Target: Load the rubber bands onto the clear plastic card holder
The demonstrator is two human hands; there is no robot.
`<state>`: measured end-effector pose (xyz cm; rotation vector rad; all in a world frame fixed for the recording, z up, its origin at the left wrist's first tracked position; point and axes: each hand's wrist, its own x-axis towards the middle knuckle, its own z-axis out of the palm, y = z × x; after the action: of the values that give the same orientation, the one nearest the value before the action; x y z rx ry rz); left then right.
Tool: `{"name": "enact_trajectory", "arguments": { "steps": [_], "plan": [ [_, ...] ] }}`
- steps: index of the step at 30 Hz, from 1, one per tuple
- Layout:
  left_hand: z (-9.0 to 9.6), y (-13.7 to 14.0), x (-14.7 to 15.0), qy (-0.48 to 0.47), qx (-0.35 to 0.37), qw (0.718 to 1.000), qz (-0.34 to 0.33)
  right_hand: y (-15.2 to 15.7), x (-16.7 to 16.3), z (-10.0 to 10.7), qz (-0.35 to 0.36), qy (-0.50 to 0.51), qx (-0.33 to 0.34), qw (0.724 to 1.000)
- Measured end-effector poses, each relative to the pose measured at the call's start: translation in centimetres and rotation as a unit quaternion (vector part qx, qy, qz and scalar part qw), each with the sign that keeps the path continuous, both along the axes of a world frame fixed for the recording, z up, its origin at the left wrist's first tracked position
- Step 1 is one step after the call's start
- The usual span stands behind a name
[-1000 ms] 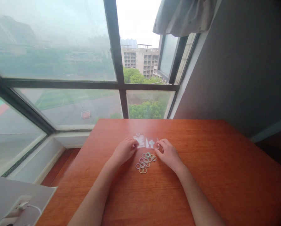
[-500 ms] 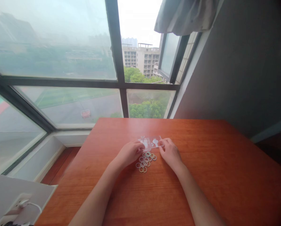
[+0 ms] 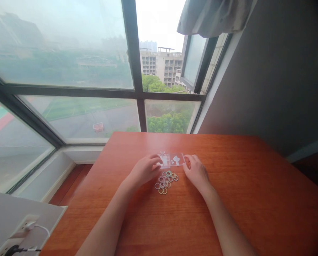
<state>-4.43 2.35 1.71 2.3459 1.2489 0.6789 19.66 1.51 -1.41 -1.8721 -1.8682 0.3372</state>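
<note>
A clear plastic case [image 3: 164, 165] lies opened out flat on the table, its lid [image 3: 180, 160] to the right bearing a white printed figure. My left hand [image 3: 145, 168] is at the case's left side, thumb and fingers curved and apart, partly covering that edge. By the lid's right edge is my right hand [image 3: 196, 172], with a gap between its thumb and forefinger. Whether either hand's fingertips touch the case is too small to tell. Just in front of it, between my hands, several small pale rings [image 3: 166, 179] are spread in a loose, overlapping cluster.
The reddish-brown wooden table [image 3: 159, 224] reaches to the windows [image 3: 169, 115] at its far edge. A grey wall [image 3: 276, 78] rises on the right. At the lower left, plugs sit in a wall socket [image 3: 25, 227], and a curtain [image 3: 215, 17] hangs at the top.
The lid has come down flat beside the rest of the case. My right hand's fingers have parted from its edge and shifted slightly right. My left hand's fingers have spread a little.
</note>
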Motion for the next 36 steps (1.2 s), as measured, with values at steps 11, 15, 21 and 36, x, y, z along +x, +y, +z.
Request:
{"name": "enact_trajectory", "arguments": {
  "steps": [11, 15, 21, 36],
  "plan": [
    [1.0, -1.3, -1.1, 0.061, -0.168, 0.983, -0.043, -2.1, -2.0, 1.7, 0.230, 0.049, -0.069, 0.969],
    [1.2, -2.4, 0.8, 0.091, -0.155, 0.982, -0.063, -2.6, -2.7, 1.9, 0.240, 0.019, -0.065, 0.968],
    [1.3, -2.5, 1.5, 0.118, -0.119, 0.984, -0.064, -2.7, -2.6, 1.8, 0.262, 0.029, -0.062, 0.963],
    [1.0, -1.7, 0.9, 0.134, -0.088, 0.987, -0.028, -2.4, -1.3, 2.6, 0.267, 0.075, -0.112, 0.954]
  ]
}}
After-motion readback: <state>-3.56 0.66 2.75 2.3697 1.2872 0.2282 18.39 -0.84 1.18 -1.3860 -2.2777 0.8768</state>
